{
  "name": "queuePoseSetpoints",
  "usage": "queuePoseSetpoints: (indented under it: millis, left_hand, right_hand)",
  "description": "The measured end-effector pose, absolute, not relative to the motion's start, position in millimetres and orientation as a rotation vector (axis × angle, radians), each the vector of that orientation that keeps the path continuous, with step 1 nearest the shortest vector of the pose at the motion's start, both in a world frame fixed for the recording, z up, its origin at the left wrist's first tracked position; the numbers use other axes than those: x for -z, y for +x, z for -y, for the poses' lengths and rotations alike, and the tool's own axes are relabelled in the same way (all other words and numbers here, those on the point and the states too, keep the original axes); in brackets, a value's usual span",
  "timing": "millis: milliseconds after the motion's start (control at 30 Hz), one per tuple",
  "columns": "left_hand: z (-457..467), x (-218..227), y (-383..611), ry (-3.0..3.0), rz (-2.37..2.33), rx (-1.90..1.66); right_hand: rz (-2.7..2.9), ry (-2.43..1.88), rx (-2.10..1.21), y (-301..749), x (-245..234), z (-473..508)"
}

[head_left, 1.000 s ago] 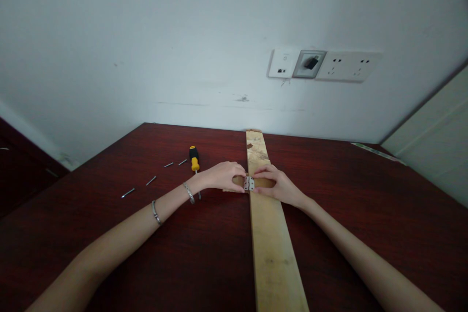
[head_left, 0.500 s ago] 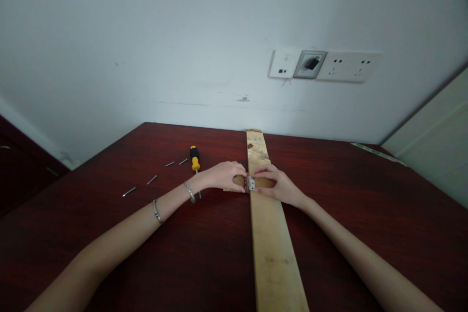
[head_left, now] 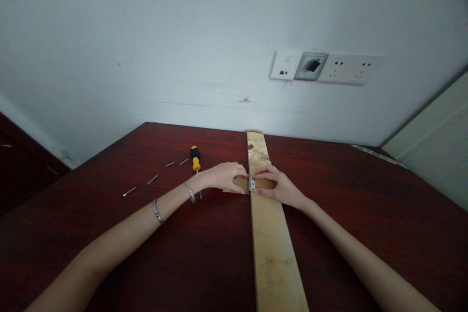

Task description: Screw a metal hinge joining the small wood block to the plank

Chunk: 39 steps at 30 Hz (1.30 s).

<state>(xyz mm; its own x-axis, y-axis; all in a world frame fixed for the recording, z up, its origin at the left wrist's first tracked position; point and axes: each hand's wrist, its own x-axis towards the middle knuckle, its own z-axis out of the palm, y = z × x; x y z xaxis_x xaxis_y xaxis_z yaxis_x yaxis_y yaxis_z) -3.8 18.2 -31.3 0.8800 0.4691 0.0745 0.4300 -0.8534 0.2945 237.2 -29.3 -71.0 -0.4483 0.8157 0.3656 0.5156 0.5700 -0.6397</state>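
Head view. Your left hand [head_left: 225, 176] and right hand [head_left: 283, 188] are facing each other across a small metal hinge [head_left: 252, 184]. The hinge is sitting at the left edge of a long wooden board [head_left: 275, 258], beside a shorter wood piece [head_left: 240, 183]. Both hands are clamping on the hinge, thumb near and forefinger far; how firmly, you are not showing. It is looking light and stiff, probably a little slippery, its leaves likely pivoting; leaf edges are seeming the best hold. Your forearms are slanting inward from near left and near right, wrists low, fingers arching.
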Motion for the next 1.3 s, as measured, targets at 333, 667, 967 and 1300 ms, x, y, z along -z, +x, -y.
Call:
queuePoseSetpoints:
  millis: [333, 667, 967, 1300]
  left_hand:
    - [-17.4, 30.5, -3.9, 2.776, -0.657, -0.224]
    - [-16.0, 29.4, -3.5, 2.769, -0.687, -0.194]
    - [-16.3, 28.9, -3.2, 2.781, -0.688, -0.178]
    - [-14.0, 25.5, -2.2, 2.775, -0.71, -0.165]
  right_hand:
    - [2.136, -1.061, -0.558, 236.3, 70.7, 29.7]
    - [2.13, -1.065, -0.563, 235.7, 70.1, 29.7]
    - [2.135, -1.065, -0.569, 236.2, 69.8, 29.3]
    - [2.137, -1.057, -0.576, 236.5, 70.1, 29.2]
